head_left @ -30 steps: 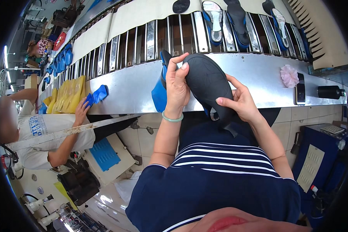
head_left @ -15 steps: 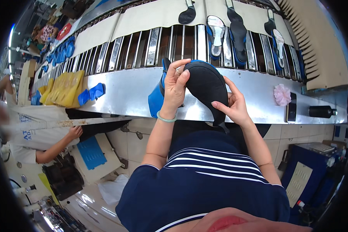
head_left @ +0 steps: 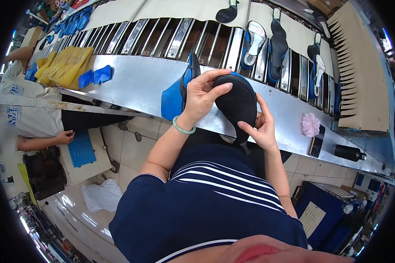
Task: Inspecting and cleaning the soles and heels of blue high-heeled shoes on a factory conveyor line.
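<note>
— In the head view, what's being held?
— A black shoe sole, w/ a bit of blue seen at its top edge. It's held up by the L hand & R hand over the near edge of the metal table, thin end down.
— And how're the fingers put?
— The wide end is pinched btwn L thumb & 1st finger. Lower down, the side is pinched by the R hand, thumb on top; its other fingers are partly hidden, so their spread can't be told.
— What's nearby?
— A blue block w/ a black strap is seen just L of the L hand. To the R, a pink hair tie is put by a phone, w/ a black bottle lying near. Shoes are laid on the metal slats past the table.
</note>
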